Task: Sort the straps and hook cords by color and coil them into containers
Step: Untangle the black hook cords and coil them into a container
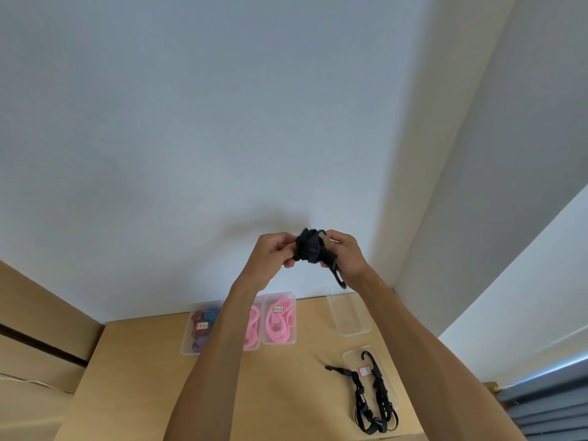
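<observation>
Black strap bundle (pixel 308 248): a bunched black strap held up in the air in front of the wall (pixel 191 122), above the far edge of the surface (pixel 286 393); a loop of it hangs down below the right hand.
Labels: small white tags with writing sit on three containers; the writing is too small to read.
Left hand (pixel 270 254): fingers curled, pinching the left side of the bundle.
Right hand (pixel 345 253): fingers curled round the right side of the bundle, thumb on top.
Far-left container (pixel 187 343): clear plastic, near the far edge, holding red-brown and blue straps (pixel 203 316); a tag lies on them.
Middle container (pixel 256 340): clear, touching the next one; holds pink cord (pixel 253 329), partly hidden by the left forearm.
Pink container (pixel 294 319): clear, holding coiled pink cords (pixel 280 319) with a tag near the top.
Empty container (pixel 350 316): clear, near the far right corner of the surface.
Near-right container (pixel 393 393): clear, by the right edge, with a tag; black hook cords (pixel 372 396) lie partly in it, one hooked end and the loops spilling over onto the surface.
</observation>
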